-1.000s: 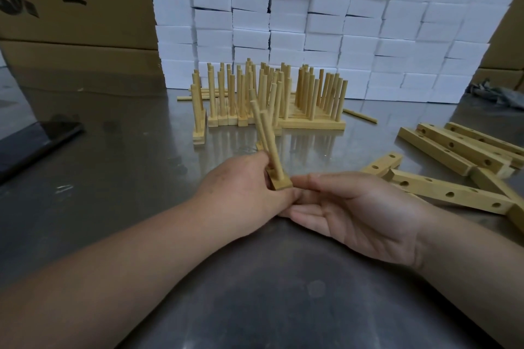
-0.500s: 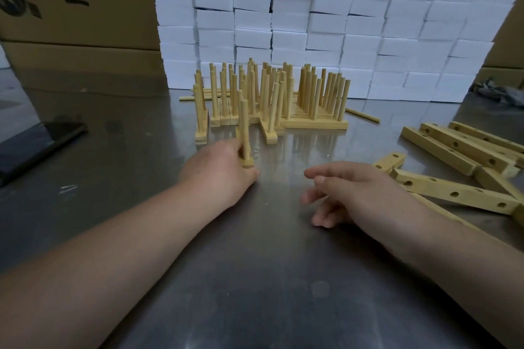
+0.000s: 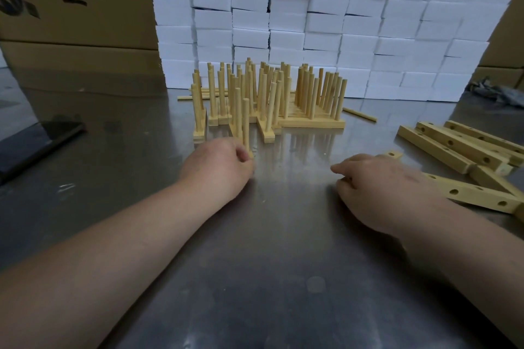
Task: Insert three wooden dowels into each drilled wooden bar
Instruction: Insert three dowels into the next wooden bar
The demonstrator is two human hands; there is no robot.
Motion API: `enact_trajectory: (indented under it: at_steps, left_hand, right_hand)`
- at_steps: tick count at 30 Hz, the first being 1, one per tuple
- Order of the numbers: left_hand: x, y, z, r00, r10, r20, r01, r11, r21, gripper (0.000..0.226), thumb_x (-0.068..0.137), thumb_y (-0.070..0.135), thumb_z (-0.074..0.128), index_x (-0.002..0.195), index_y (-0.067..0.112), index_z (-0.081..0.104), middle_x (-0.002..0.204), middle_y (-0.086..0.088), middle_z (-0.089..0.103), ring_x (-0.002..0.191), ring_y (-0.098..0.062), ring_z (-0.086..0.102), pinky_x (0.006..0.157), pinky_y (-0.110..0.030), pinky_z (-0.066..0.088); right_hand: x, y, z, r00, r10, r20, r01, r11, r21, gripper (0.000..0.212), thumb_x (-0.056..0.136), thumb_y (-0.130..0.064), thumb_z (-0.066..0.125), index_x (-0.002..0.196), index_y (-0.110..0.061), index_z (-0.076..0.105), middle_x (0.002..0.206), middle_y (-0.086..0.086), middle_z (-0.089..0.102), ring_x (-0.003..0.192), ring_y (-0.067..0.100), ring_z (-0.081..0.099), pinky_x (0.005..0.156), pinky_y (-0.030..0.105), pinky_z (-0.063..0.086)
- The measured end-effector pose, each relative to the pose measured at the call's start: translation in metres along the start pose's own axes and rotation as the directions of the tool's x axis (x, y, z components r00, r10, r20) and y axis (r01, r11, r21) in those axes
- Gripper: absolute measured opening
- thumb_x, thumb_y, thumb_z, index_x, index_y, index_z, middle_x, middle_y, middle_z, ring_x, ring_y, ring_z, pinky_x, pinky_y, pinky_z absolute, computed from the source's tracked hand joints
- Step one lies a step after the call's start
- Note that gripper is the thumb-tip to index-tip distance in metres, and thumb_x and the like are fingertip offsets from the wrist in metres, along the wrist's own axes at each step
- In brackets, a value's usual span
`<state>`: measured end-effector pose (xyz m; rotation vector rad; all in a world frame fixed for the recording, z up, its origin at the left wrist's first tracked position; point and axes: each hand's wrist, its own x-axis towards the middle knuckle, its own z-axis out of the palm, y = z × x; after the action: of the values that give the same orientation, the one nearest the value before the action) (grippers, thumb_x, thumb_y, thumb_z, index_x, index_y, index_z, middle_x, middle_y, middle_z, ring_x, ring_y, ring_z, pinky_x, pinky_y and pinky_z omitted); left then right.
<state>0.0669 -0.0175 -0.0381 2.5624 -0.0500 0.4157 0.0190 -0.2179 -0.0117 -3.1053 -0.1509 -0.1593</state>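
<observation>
Left fingers [image 3: 242, 155] pinch near end of doweled bar [image 3: 246, 125]; right fingers [image 3: 341, 169] relaxed, beside drilled bars [image 3: 449, 148].

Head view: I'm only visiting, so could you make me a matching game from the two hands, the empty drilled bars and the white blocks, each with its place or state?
1 left hand
2 right hand
3 empty drilled bars
4 white blocks

A stacked at the back
B lying flat on the right
C grips a bar with upright dowels
D holds nothing, fingers loose

Pairs: 1-C, 2-D, 3-B, 4-A.
</observation>
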Motion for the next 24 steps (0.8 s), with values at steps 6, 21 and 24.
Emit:
enact_trajectory:
  at_steps: [6, 21, 24]
  left_hand:
    - [-0.001, 0.003, 0.002, 0.994, 0.037, 0.105, -0.040, 0.999, 0.026, 0.017, 0.089, 0.037, 0.051, 0.097, 0.032, 0.065, 0.098, 0.010, 0.062, 0.091, -0.013, 0.054, 0.072, -0.027, 0.041]
    - [-0.015, 0.011, 0.003, 0.915, 0.324, 0.240, -0.299, 0.945, -0.135, 0.030, 0.082, 0.043, 0.058, 0.112, 0.040, 0.060, 0.085, 0.024, 0.052, 0.073, 0.008, 0.047, 0.062, -0.014, 0.033]
    - [-0.018, 0.015, 0.003, 0.847, 0.407, 0.342, -0.387, 0.913, -0.130, 0.042, 0.081, 0.047, 0.056, 0.123, 0.044, 0.053, 0.106, 0.029, 0.049, 0.097, 0.005, 0.044, 0.084, -0.019, 0.037]
  right_hand:
    - [0.005, 0.001, 0.008, 0.998, -0.062, -0.003, 0.062, 0.997, -0.035, 0.031, 0.097, -0.031, 0.035, 0.106, -0.019, 0.062, 0.107, 0.001, 0.056, 0.098, 0.018, 0.047, 0.086, 0.032, 0.044]
    - [-0.005, -0.011, 0.008, 0.987, -0.145, -0.068, 0.157, 0.963, 0.221, 0.041, 0.088, -0.027, 0.052, 0.126, -0.039, 0.042, 0.117, -0.013, 0.044, 0.097, 0.010, 0.048, 0.077, 0.024, 0.036]
    - [-0.005, -0.012, 0.008, 0.989, -0.131, -0.063, 0.140, 0.973, 0.185, 0.044, 0.090, -0.035, 0.051, 0.132, -0.038, 0.039, 0.123, -0.009, 0.050, 0.105, 0.013, 0.050, 0.079, 0.025, 0.038]
